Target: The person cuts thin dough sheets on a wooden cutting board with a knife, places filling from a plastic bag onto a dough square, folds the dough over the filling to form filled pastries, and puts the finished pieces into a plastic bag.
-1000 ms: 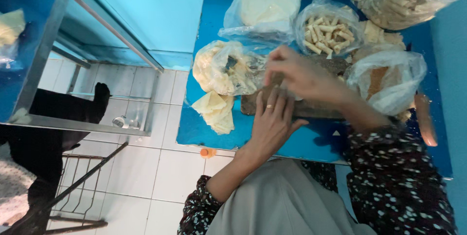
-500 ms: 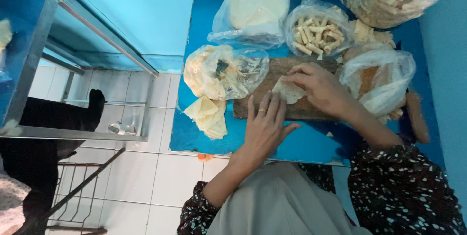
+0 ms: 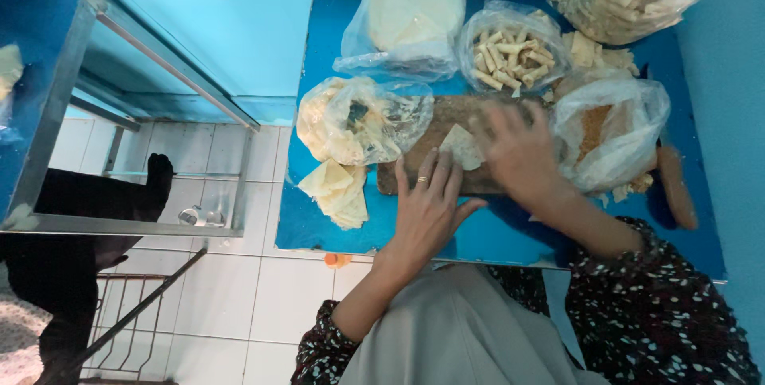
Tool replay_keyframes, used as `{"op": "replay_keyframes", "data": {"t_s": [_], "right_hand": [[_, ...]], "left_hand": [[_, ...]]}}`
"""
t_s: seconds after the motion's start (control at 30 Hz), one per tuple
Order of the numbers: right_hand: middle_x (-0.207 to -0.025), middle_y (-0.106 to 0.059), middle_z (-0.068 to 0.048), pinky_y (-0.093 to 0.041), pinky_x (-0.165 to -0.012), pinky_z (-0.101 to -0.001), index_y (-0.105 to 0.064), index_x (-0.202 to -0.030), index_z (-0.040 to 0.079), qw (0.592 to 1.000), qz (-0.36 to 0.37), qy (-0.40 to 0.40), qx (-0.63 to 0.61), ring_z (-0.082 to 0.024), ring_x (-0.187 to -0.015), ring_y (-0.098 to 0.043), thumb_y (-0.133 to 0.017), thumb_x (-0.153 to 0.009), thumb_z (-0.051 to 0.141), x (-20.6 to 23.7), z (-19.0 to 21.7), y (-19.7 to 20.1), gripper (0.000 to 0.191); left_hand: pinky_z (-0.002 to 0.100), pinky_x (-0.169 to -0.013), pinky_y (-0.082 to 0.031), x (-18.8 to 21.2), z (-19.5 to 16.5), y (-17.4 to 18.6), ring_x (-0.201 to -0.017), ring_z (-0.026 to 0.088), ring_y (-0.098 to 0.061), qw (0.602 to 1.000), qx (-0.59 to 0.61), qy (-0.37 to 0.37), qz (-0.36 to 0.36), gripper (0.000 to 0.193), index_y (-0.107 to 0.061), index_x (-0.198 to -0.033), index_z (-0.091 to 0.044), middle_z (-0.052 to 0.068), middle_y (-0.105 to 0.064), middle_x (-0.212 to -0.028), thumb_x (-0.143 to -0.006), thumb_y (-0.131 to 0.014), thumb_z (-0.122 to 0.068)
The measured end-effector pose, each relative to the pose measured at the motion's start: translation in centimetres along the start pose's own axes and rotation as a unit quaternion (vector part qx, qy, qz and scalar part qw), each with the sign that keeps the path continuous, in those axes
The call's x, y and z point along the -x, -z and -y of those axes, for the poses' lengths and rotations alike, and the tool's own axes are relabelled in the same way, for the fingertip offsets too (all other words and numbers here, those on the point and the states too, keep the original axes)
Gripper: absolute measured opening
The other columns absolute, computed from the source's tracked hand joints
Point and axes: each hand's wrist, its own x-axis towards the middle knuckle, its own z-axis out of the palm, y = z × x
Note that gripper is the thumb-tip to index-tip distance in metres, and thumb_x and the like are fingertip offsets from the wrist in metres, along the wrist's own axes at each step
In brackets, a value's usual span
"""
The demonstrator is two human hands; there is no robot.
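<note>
So the right hand [image 3: 518,154] has come down off the raised spot it had a second ago and now sits low over the wooden board [image 3: 434,118], blurred with motion; half a second back it was already nearly there. The left hand [image 3: 426,210] has barely shifted, still flat on the near edge of the board with its fingers spread and a ring showing.

The thing between them is one pale triangular wrapper piece [image 3: 460,146], lying flat on the board; the left fingertips touch its near corner and the right hand's fingers cover its far side. Whether the right hand pinches it or just presses on it, I honestly cannot tell, too much blur; looks more like loose open fingers than a closed grip.

My read: the piece has gone from being lifted to being laid out and flattened, so the handling is at the spreading-out stage, not rolling yet.

Around it: a loose stack of the same triangular sheets [image 3: 335,190] at the left end of the board; an open bag of more sheets [image 3: 355,118] just behind that; a bag of round flat wrappers [image 3: 410,10] further back; a bag of finished little rolls [image 3: 510,54] beside it; a bag with brown crumbs [image 3: 610,138] just right of the right hand; all on the blue table [image 3: 486,233].
</note>
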Motion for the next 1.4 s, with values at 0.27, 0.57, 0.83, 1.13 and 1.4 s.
{"op": "replay_keyframes", "data": {"t_s": [0.27, 0.57, 0.83, 1.13, 1.4], "right_hand": [[-0.11, -0.071, -0.016, -0.058, -0.077, -0.0459, -0.049, -0.118, 0.004, 0.906, -0.039, -0.238, -0.349, -0.034, -0.102, -0.074, -0.064, -0.1, 0.004, 4.5, -10.4, 2.4, 0.023], [-0.088, -0.068, -0.025, -0.05, -0.068, -0.0566, -0.045, -0.114, 0.007, 0.926, 0.145, -0.23, -0.26, -0.047, -0.085, -0.067, -0.068, -0.091, 0.007, 5.6, -10.5, 0.7, 0.033], [-0.079, -0.067, -0.024, -0.051, -0.067, -0.0576, -0.044, -0.115, 0.009, 0.922, 0.246, -0.19, -0.229, -0.047, -0.077, -0.068, -0.068, -0.091, 0.016, 6.3, -9.4, 1.5, 0.035], [-0.093, -0.074, -0.016, -0.058, -0.069, -0.0475, -0.051, -0.11, 0.009, 0.872, 0.187, -0.327, -0.312, -0.032, -0.087, -0.074, -0.076, -0.087, 0.009, 5.8, -9.8, 1.8, 0.034], [-0.096, -0.077, -0.014, -0.066, -0.075, -0.0348, -0.049, -0.11, 0.008, 0.75, 0.125, -0.278, -0.588, -0.025, -0.094, -0.079, -0.076, -0.088, 0.008, 2.8, -7.4, 2.3, 0.035]], "left_hand": [[0.07, -0.115, -0.022, 0.0, 0.0, -0.3, -0.139, 0.032, -0.05, 1.0, 0.008, -0.016, -0.021, 0.071, -0.065, -0.128, 0.002, 0.017, -0.06, -0.14, -0.092, -0.068, -0.059], [0.069, -0.115, -0.023, -0.4, 0.0, 0.9, -0.137, 0.032, -0.052, 0.997, 0.055, -0.006, -0.051, 0.055, -0.067, -0.123, -0.001, 0.015, -0.062, -0.133, -0.092, -0.073, -0.046], [0.052, -0.113, -0.042, -0.3, 0.6, 2.3, -0.129, 0.041, -0.053, 0.981, 0.085, 0.114, -0.13, 0.019, -0.068, -0.114, 0.004, 0.021, -0.059, -0.131, -0.097, -0.069, -0.004], [0.057, -0.113, -0.037, -0.5, 0.5, 2.1, -0.127, 0.039, -0.054, 0.987, 0.032, 0.1, -0.122, 0.023, -0.07, -0.11, 0.004, 0.021, -0.058, -0.13, -0.092, -0.072, -0.009], [0.057, -0.115, -0.036, -0.3, 0.5, 1.6, -0.128, 0.038, -0.054, 0.988, 0.033, 0.102, -0.11, 0.024, -0.07, -0.112, 0.004, 0.021, -0.058, -0.131, -0.092, -0.071, -0.009]]}}
